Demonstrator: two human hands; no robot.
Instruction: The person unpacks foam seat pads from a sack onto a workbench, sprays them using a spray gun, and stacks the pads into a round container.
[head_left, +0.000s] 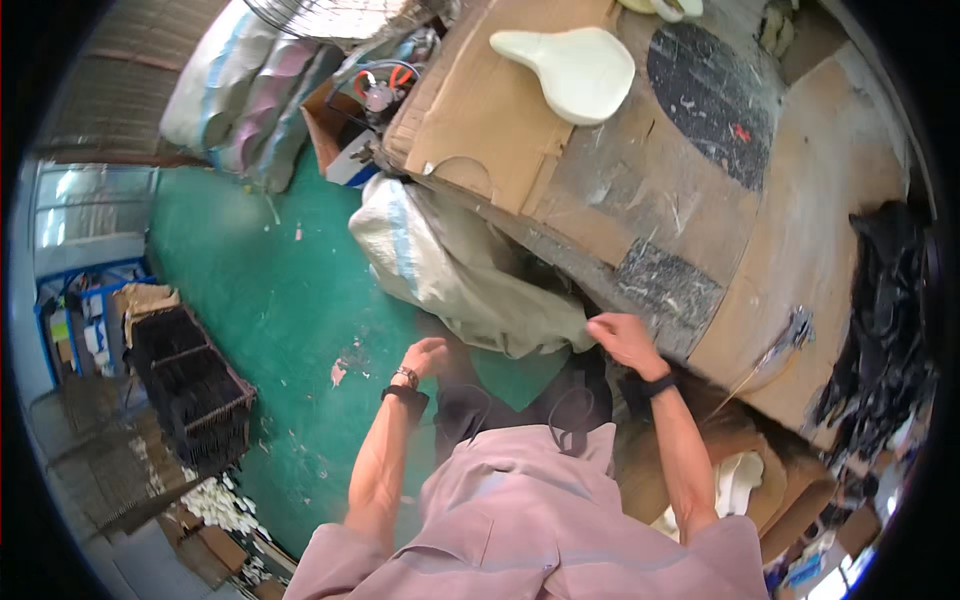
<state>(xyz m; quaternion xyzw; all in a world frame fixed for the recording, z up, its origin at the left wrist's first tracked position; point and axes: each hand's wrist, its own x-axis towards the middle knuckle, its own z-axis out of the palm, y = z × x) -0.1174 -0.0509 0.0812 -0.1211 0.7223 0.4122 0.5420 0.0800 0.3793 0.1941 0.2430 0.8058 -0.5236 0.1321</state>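
A whitish woven sack (pixel 455 275) with a light blue stripe hangs down beside the worktable, its lower end drawn toward me. My right hand (pixel 627 340) is closed at the sack's right end, with the fingertips pinching its edge. To the left, my left hand (pixel 427 356) hovers above my dark trousers, apart from the sack, with its fingers curled in; whether anything is in them is hidden. On the cardboard-covered worktable (pixel 600 170) lies a cream bicycle saddle pad (pixel 575 75).
The table's near edge runs close by my right hand. A thin tool (pixel 780 350) and a black heap of material (pixel 875 310) lie on its right. Stuffed sacks (pixel 225 95) and an open box (pixel 335 140) stand far left. A dark crate (pixel 190 380) sits on the green floor (pixel 300 290).
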